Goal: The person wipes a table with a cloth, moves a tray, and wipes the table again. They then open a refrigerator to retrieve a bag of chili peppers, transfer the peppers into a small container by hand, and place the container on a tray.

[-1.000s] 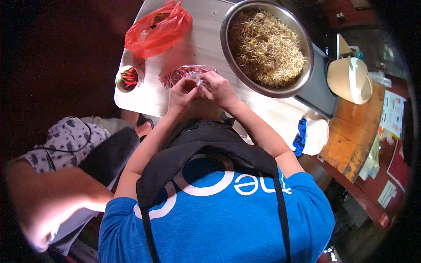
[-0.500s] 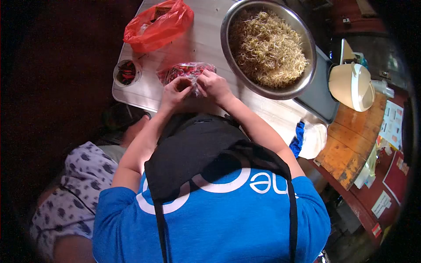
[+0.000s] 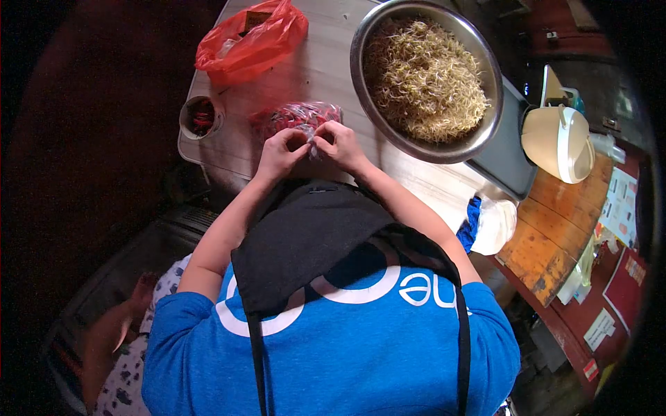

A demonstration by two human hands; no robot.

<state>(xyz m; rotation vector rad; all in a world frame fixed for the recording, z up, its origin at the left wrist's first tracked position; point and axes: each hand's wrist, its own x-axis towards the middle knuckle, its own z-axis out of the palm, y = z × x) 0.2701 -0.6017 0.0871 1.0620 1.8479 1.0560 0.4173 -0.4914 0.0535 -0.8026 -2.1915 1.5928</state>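
A: What is found first, from the left?

B: The cup (image 3: 219,120), set left of the clear bag (image 3: 305,113). Red pieces, likely chillies, are held in it; it is probably kept there for easy reach.

A: And next?

B: The red bag (image 3: 270,52), left of the clear bag and beyond it. Its mouth is left loose, and it seems to be pushed back so that working room is left.

A: Where is the clear bag itself?

B: It is laid on the table (image 3: 326,48), its red contents bunched at the far side and its gathered plastic turned towards the body, presumably so that both hands can be brought to it.

A: What is placed rightward of it?

B: The bowl (image 3: 444,152), heaped with sprouts (image 3: 430,83), probably set aside for its bulk. Farther right of the clear bag, the white cloth (image 3: 498,225) is left nearer the body, and the tray (image 3: 510,156) is partly hidden by the bowl.

A: How are the fingers held?

B: On the left hand (image 3: 281,154), thumb and forefinger are drawn almost together, and the gathered plastic seems pinched at their tips. By the right hand (image 3: 345,147) it is pinched likewise, just beside. How firmly cannot be told.
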